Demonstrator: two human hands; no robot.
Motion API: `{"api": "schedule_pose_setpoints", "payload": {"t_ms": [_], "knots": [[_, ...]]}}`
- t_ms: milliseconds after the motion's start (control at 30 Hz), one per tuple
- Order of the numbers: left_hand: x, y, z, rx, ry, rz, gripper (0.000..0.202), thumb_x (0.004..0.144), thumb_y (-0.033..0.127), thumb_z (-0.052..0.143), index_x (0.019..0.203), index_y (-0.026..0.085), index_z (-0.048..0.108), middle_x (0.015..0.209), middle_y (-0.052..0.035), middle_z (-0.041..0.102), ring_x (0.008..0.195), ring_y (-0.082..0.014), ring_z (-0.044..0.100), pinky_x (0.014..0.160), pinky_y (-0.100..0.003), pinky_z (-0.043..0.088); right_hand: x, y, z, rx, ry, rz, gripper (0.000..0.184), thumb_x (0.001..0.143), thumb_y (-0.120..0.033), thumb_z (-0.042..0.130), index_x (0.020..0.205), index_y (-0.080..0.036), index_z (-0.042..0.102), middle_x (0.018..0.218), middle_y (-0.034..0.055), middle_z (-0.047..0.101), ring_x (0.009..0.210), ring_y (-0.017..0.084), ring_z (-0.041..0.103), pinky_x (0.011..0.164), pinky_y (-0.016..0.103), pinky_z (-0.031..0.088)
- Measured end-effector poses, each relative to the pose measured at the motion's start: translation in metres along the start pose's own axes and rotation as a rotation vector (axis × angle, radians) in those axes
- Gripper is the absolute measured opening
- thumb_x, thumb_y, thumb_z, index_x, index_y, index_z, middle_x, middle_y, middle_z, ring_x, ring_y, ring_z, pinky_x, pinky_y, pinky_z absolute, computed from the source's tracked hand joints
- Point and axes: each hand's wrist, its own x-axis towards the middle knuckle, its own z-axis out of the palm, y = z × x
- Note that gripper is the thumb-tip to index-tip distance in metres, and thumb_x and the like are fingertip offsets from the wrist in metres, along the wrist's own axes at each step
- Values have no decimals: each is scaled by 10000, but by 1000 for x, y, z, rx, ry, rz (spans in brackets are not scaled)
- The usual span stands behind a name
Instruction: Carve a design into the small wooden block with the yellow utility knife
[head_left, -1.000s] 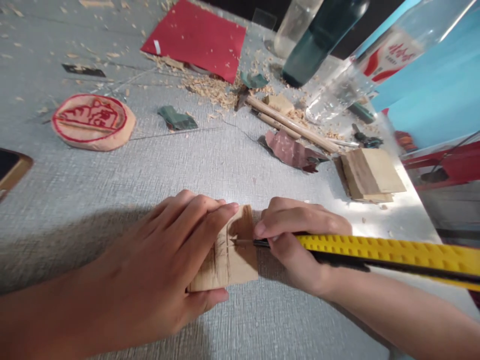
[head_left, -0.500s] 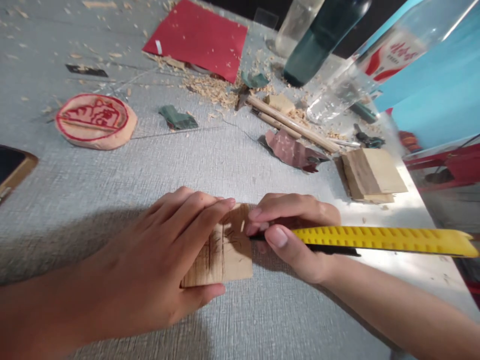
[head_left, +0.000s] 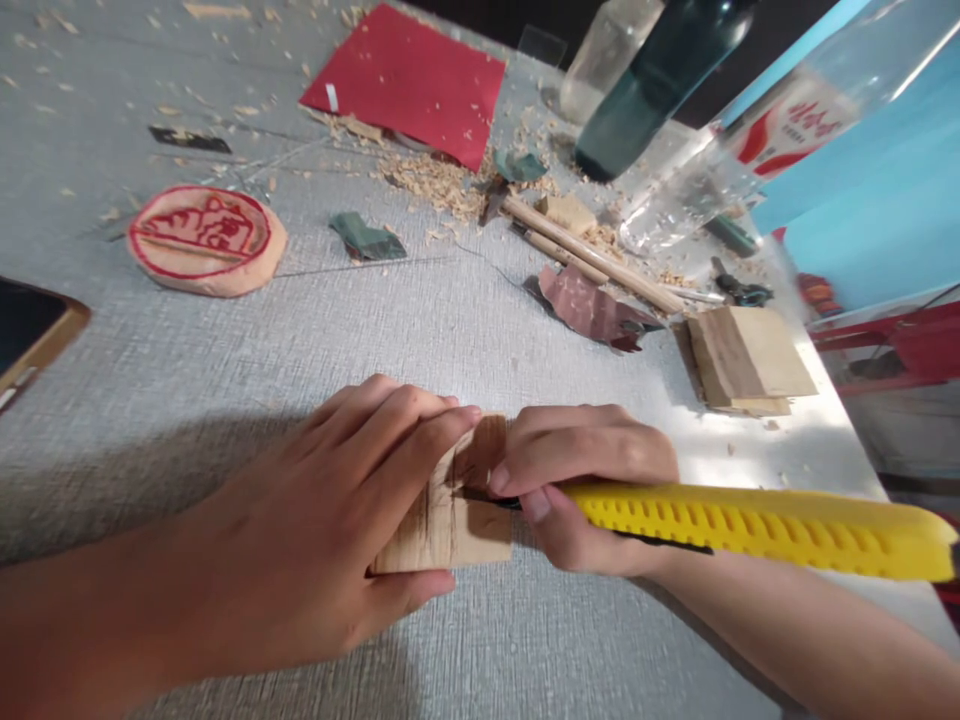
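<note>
The left hand (head_left: 360, 485) clasped a small wooden block (head_left: 480, 538) on the grey bench (head_left: 315, 340) as the right hand (head_left: 589, 465), at the block's right edge, gripped a yellow-handled cutter (head_left: 750, 522) lying crosswise, its tip pointing left onto the scored wood

Scored wood block (head_left: 478, 542) flat; yellow knife (head_left: 750, 525) touching.

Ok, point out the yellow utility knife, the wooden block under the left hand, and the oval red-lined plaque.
Yellow utility knife (head_left: 720, 516): head view, middle of the handle.
Wooden block (head_left: 469, 535): head view, uncovered top face.
Oval red-lined plaque (head_left: 204, 237): head view, middle of its face.
</note>
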Motion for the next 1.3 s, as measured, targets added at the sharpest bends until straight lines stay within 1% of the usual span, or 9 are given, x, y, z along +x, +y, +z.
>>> {"api": "schedule_pose_setpoints", "payload": {"t_ms": [200,433,567,700,833,933,1100,1200,1300], "knots": [[0,0,2,6,-5,22,868,773,299,883,1521,162,465,1465,-137,602,1358,-338,543,1177,-558,518,-3,-5,-4,-64,50,2,222,872,-9,605,925,-189,725,782,22,752,613,87,721,591,155,578],[-1,0,2,-9,-24,28,929,767,341,917,1554,162,455,1453,-127,603,1351,-323,529,1170,-533,507,-4,3,-1,83,119,25,230,841,-22,656,938,-179,793,753,10,780,512,70,657,529,157,554],[-1,0,1,2,-27,19,974,777,346,912,1595,150,421,1448,-130,604,1347,-328,529,1164,-545,511,-4,8,4,267,172,188,230,895,-27,672,948,-182,833,758,-2,793,432,34,583,451,124,502],[-1,1,1,12,-21,18,952,769,345,909,1577,165,439,1445,-131,604,1340,-340,539,1166,-561,521,-4,9,7,476,196,357,160,968,-118,710,980,-195,849,731,-2,787,421,41,577,412,127,481],[0,1,3,24,-11,20,918,766,331,898,1554,166,458,1430,-140,617,1327,-357,560,1148,-579,546,-5,8,7,548,200,419,115,964,-143,734,961,-182,841,718,7,789,418,45,576,412,133,486],[-1,1,2,19,-9,19,932,739,337,915,1540,167,470,1431,-144,622,1329,-371,573,1137,-584,558,-5,8,6,467,212,368,164,920,-72,696,920,-174,826,726,5,796,427,41,582,427,125,488],[-2,2,2,42,-21,13,903,758,295,876,1550,181,456,1443,-142,619,1336,-368,564,1152,-583,537,-5,6,5,212,209,167,225,816,-5,646,864,-174,787,693,-19,777,443,44,612,461,118,501],[-3,3,2,37,-26,2,850,794,298,829,1549,190,454,1434,-143,620,1324,-364,557,1138,-588,529,-7,2,3,41,164,21,231,785,-9,646,889,-179,764,724,8,785,530,87,698,515,151,559],[-4,4,3,44,-37,-7,827,820,345,822,1544,169,462,1435,-154,615,1319,-369,550,1115,-594,532,-10,0,1,-126,113,-103,305,754,17,609,947,-175,747,753,40,790,532,109,701,488,178,547]]}}
